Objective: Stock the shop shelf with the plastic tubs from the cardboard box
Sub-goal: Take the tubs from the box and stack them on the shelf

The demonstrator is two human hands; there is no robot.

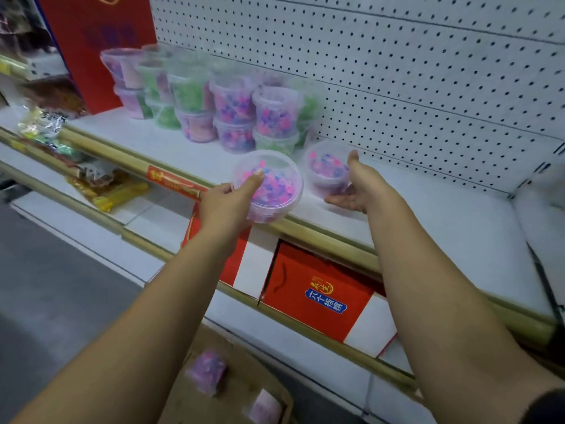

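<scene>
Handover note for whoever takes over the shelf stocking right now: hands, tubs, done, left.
Left hand: grips a lidded tub at the shelf's front edge, thumb on the lid.
Right hand: holds a second tub low over the shelf, right of the stacked tubs. Blur hides whether it touches down.
Done: tubs stacked two high on the shelf.
Left: set both tubs down, then fetch at least two boxed tubs from the cardboard box.

This is a shop aisle. White metal shelves (183,142) run in tiers against a perforated pegboard back panel (397,71), each edged with a gold rail (321,237), 1 bearing a red label (171,182). Matching tubs (232,108) of coloured beads stand stacked 2 high, with red gift boxes (315,289) and wrapped packets (107,191) on lower tiers.
</scene>
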